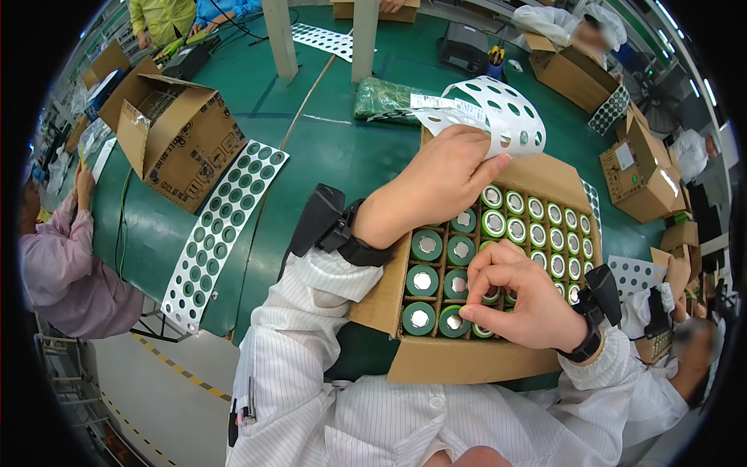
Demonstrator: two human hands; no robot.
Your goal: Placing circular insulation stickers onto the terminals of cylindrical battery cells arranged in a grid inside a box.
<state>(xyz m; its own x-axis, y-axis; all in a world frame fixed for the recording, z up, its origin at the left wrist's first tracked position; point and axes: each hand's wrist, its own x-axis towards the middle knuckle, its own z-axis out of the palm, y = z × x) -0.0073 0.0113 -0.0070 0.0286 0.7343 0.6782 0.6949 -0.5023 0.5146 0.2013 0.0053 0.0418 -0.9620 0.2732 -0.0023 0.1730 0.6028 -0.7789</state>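
An open cardboard box (459, 359) in front of me holds rows of upright cylindrical battery cells (536, 233) in a brown divider grid. Cells in the left columns, such as one cell (422, 281), carry dark green rings on their tops; those further right show pale rims. My left hand (447, 179), above the box's far left part, is closed on a curled white sheet (513, 117) with round holes. My right hand (521, 300) hovers low over the front cells, thumb and forefinger pinched near a ringed cell (454, 321). Whatever they pinch is hidden.
On the green table (334, 167) lies a strip of green rings (226, 226) at left, beside an open carton (183, 132). A plastic-wrapped green pack (385, 100) sits beyond my left hand. White posts (281, 39) rise at the back. Other people work around the table.
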